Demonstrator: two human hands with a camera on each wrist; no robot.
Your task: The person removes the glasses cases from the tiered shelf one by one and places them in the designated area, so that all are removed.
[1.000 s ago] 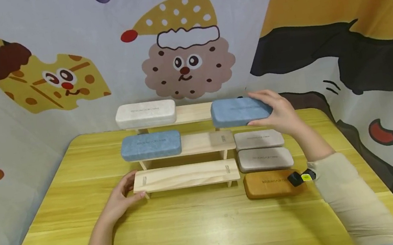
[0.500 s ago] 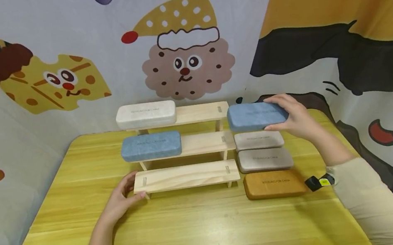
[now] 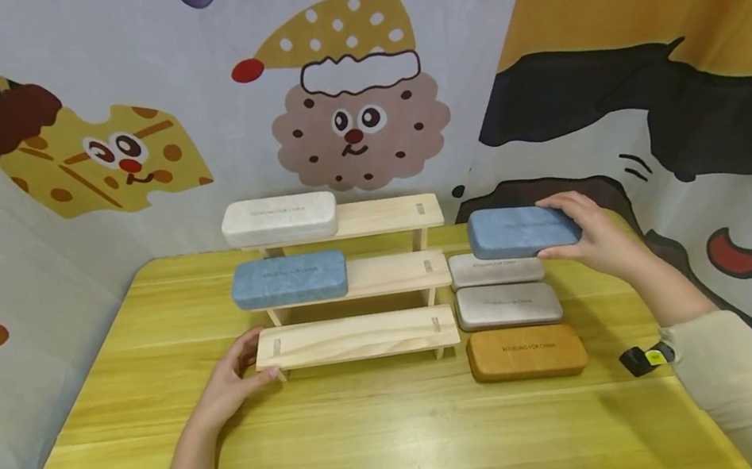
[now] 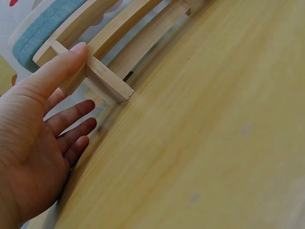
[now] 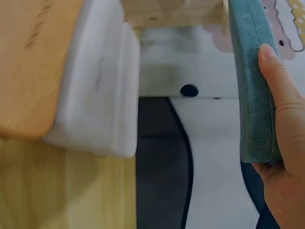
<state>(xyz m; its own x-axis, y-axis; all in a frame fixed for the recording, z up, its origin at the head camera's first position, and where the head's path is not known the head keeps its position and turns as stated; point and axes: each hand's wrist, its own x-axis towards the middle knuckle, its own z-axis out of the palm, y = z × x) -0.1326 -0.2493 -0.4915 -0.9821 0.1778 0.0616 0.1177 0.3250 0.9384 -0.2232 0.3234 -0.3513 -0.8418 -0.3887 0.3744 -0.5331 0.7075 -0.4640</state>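
Observation:
My right hand (image 3: pixel 596 239) grips a blue glasses case (image 3: pixel 518 230) by its right end, thumb on the near side and fingers on the far side. The case is raised, overlapping the rear pale case (image 3: pixel 496 270) in the head view. In the right wrist view the thumb lies along the held case (image 5: pixel 255 86). My left hand (image 3: pixel 230 379) holds the left end of the three-step wooden display stand (image 3: pixel 357 336) at its lowest step, its thumb on the step's edge (image 4: pixel 95 50). A white case (image 3: pixel 280 220) sits on the top step's left, another blue case (image 3: pixel 289 280) on the middle step's left.
Right of the stand, a grey-beige case (image 3: pixel 509 305) lies on the yellow wood-grain table (image 3: pixel 377 450) in front of the rear pale one. An orange-brown case (image 3: pixel 526 354) lies nearest the front. A cartoon-printed cloth (image 3: pixel 362 132) hangs behind the table.
My right hand has carried the blue case rightward and slightly down, away from above the stand's right end to over the rear pale case. My left hand has stayed put.

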